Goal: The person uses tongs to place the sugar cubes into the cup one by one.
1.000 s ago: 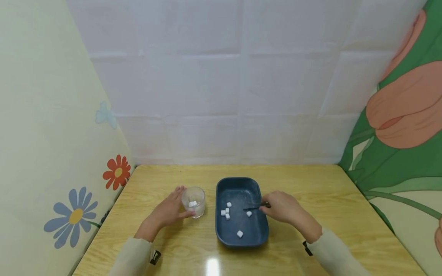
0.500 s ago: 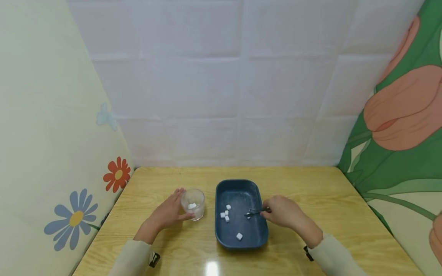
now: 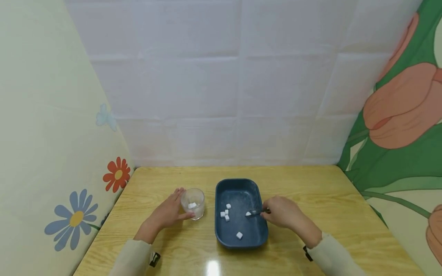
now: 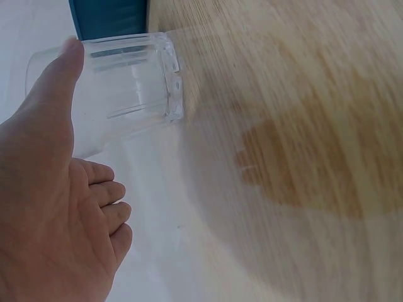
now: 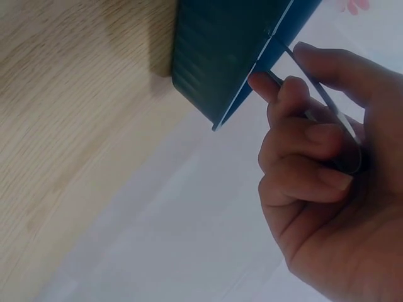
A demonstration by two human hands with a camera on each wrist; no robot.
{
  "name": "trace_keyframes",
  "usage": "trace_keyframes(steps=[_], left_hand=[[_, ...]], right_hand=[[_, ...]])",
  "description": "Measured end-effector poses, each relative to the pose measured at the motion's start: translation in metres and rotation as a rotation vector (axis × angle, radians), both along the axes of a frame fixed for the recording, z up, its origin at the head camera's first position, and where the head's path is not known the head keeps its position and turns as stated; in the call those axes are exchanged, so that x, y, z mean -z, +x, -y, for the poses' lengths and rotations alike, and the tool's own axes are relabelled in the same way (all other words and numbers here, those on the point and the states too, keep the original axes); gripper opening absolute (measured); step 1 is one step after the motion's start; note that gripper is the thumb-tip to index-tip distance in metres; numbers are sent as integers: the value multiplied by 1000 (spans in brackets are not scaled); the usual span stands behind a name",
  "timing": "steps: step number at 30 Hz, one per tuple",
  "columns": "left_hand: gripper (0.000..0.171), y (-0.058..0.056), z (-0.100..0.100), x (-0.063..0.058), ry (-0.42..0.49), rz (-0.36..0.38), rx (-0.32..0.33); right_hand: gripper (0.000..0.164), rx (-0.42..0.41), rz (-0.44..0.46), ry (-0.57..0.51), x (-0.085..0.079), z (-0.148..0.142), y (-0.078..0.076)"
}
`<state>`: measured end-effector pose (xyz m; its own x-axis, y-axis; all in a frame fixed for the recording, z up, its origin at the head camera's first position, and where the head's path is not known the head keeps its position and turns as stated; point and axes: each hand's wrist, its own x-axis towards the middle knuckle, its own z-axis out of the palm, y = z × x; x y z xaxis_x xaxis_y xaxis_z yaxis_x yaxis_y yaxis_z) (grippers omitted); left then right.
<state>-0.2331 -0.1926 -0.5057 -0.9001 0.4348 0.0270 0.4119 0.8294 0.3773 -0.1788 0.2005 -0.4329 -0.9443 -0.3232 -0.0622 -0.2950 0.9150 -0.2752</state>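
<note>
My right hand (image 3: 283, 211) holds small metal tongs (image 5: 324, 94), its fingers curled around their bent end. In the head view, the tong tips are at a white cube (image 3: 248, 213), which looks like a sugar cube, inside the dark blue tray (image 3: 241, 245). Whether the cube is lifted off the tray's floor I cannot tell. My left hand (image 3: 168, 211) rests beside a clear drinking glass (image 3: 198, 211), thumb and fingers extended along its sides. More white cubes (image 3: 192, 206) lie in the glass, which stands upright left of the tray.
Several other white cubes (image 3: 226, 217) sit in the tray's left half, and a single cube (image 3: 239, 235) lies near its front. All this stands on a wood-grain table (image 3: 310, 191), with a white sheet (image 3: 221, 84) behind and painted panels on both sides.
The tongs' tips have come down to the cube at the tray's right and closed together around it. My left hand and the glass have stayed in place.
</note>
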Motion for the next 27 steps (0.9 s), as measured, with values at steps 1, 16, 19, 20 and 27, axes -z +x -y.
trace_keyframes(steps=[1,16,19,20,27], left_hand=[[106,0,0,1,1,0,1],[108,-3,2,6,-11,5,-4],[107,-2,2,6,-16,4,-3],[107,-2,2,5,-15,6,-4],[106,-1,1,1,-10,-2,1]], right_hand=[[7,0,1,-1,0,0,0],[10,-18,-22,-9,4,2,1],[10,-27,-32,-14,5,2,2],[9,-31,-35,-17,5,2,2],[8,-64,-58,-21,7,1,1]])
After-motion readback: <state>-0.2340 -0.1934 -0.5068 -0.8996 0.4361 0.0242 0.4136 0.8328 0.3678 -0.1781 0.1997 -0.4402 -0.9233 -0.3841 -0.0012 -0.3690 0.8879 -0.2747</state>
